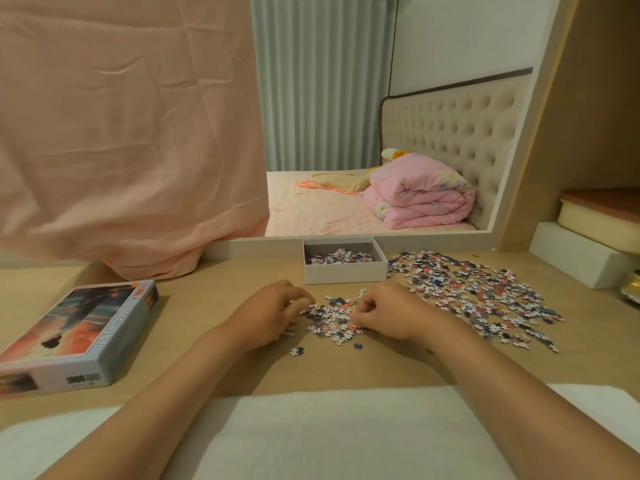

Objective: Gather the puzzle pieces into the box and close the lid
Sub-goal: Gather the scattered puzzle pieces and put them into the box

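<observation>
your left hand (277, 313) and right hand (391, 311) curl fingers in against either side of the small pile of puzzle pieces (332, 318) between them, likely bunching it for one scoop into the open box (344, 273) just beyond the fingertips; actual grip: cannot tell.

No text sharp enough to read. On the lid (69, 327), long side wall facing right: single line of pale capital lettering (114, 330), blurred beyond reading. On the near short wall: dark barcode-like label (83, 378) with a row of bold characters, possibly digits, not decipherable. At the far right corner of the top face: small red-orange mark (142, 286), perhaps a brand logo, likewise unreadable.
</observation>
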A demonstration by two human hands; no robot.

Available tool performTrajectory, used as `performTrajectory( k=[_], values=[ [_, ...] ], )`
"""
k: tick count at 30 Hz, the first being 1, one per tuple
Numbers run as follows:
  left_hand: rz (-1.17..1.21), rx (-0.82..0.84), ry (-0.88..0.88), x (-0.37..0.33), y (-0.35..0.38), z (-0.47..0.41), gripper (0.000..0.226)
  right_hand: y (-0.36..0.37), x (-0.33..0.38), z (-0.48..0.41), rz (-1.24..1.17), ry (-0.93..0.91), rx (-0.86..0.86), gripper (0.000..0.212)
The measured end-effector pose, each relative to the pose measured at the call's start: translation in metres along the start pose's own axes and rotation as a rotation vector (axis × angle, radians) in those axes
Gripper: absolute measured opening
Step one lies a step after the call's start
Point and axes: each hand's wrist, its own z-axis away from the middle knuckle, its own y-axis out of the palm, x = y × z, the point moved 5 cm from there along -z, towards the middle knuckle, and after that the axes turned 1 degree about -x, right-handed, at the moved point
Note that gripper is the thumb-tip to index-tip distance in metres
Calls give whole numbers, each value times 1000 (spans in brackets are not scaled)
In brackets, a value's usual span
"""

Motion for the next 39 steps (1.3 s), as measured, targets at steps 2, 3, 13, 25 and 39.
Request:
performTrajectory(
  k=[2,3,13,25,39],
  values=[
    [9,76,-37,6,-13,12,23,1,7,-5,-39,-42,-17,12],
    [-12,128,-44,10,-17,19,33,2,10,-7,-39,-66,8,13],
    [-97,45,-100,30,-2,19,55,30,34,-34,-27,-137,65,9],
    [-246,289,-346,16,-14,28,86,5,2,-14,34,-65,335,14],
    [-180,310,-253,5,-13,27,66,12,24,-33,74,-173,33,24]
  ],
)
